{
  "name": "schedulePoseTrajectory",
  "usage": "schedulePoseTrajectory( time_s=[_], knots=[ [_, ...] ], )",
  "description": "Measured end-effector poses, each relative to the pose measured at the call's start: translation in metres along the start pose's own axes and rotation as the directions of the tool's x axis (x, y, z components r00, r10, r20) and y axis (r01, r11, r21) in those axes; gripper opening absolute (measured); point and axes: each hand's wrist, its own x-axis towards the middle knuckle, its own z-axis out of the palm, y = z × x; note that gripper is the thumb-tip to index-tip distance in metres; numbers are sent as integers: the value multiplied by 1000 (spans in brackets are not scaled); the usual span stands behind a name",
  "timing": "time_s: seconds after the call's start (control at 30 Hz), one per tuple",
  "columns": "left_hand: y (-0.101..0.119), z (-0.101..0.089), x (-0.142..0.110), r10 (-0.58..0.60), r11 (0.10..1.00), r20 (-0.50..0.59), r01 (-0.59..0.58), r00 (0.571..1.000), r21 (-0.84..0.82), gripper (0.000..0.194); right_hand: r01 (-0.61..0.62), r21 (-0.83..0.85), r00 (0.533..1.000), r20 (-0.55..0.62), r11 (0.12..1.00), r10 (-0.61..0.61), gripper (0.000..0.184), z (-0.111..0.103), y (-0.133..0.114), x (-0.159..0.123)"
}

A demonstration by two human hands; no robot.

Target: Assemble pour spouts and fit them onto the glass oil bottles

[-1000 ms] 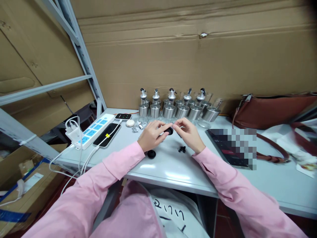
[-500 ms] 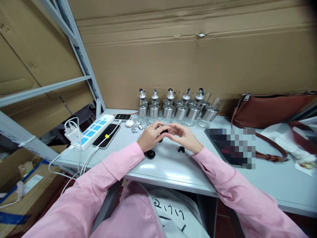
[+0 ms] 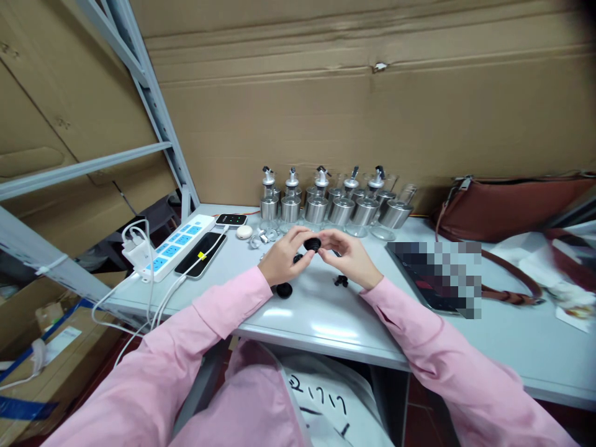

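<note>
A black ribbed stopper (image 3: 312, 245), round and wider at the top, is held up between my two hands over the table. My left hand (image 3: 286, 256) pinches it from the left with thumb and fingers. From the other side, the fingertips of my right hand (image 3: 349, 256) are closed on its right edge. Another round black stopper (image 3: 284, 290) lies on the table below my left wrist. Beside my left fingers a further black piece (image 3: 298, 257) is partly hidden. Several small black parts (image 3: 341, 281) lie under my right hand.
Behind my hands stand rows of glass bottles with steel sleeves (image 3: 316, 210), some with pour spouts. Clear pieces (image 3: 261, 238) lie left of them. A power strip (image 3: 177, 245) and a phone (image 3: 201, 254) are at left. A tablet (image 3: 421, 276) and brown bag (image 3: 507, 208) are at right.
The stopper has tilted, so its round top and ribbed side now show. My fingers have shifted apart around it, while both forearms stay in place.
</note>
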Motion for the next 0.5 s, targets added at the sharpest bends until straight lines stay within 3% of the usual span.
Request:
schedulePoseTrajectory(
  time_s=[0.13, 0.3, 0.5],
  knots=[
    [2, -1, 1, -52, 998, -46, 53, 998, 19, 24, 15, -1, 1000, -12, 1000, -15, 23, 0, -1, 0],
    [2, -2, 2, -134, 987, 1, 133, 991, 95, 25, 25, -3, 1000, -8, 1000, -25, 22, 0, -3, -1],
    [2, -1, 1, -138, 983, 16, 135, 990, 127, 25, 22, 0, 1000, -8, 1000, -22, 23, 0, -4, -1]
  ],
)
